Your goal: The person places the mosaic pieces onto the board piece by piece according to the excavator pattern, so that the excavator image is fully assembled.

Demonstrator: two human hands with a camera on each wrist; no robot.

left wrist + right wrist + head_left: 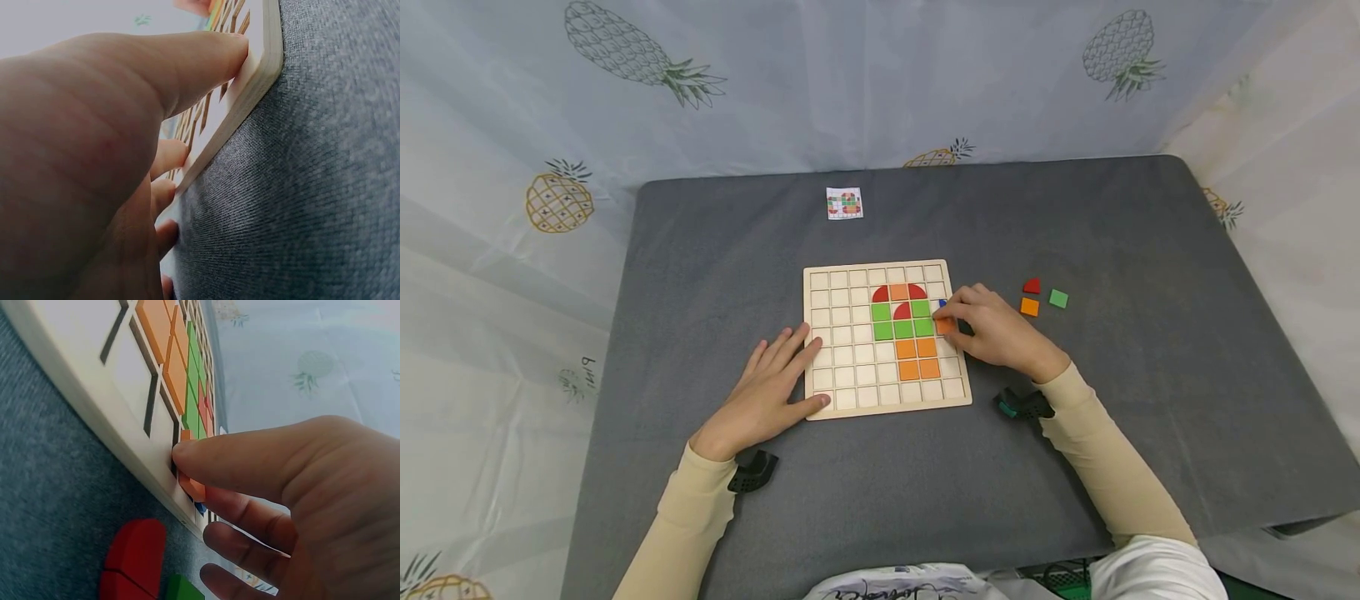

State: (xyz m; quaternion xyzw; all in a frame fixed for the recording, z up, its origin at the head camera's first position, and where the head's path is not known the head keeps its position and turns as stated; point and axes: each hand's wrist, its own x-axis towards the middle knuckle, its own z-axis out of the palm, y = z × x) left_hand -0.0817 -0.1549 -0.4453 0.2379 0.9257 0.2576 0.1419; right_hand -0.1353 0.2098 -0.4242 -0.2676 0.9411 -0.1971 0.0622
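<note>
A pale wooden grid board [857, 392] lies on the table, with green tiles [903, 329], orange square tiles [917, 358] and red curved tiles [901, 312] set in its cells. My right hand [1000, 329] is at the board's right edge. Its thumb and forefinger pinch an orange square tile [194, 481] over a right-hand cell, and a bit of a blue tile [200, 507] shows just beyond. The left hand [763, 392] is spread at the board's left side, fingers straight. In the left wrist view its thumb [212, 53] presses on the board's corner.
Right of the board lie a loose red tile [1032, 286], an orange tile [1029, 307] and a green tile [1058, 298]. A small card [845, 203] with a coloured grid pattern sits behind the board. Dark grey cloth [715, 242] covers the table; a pineapple-print curtain [850, 83] hangs behind.
</note>
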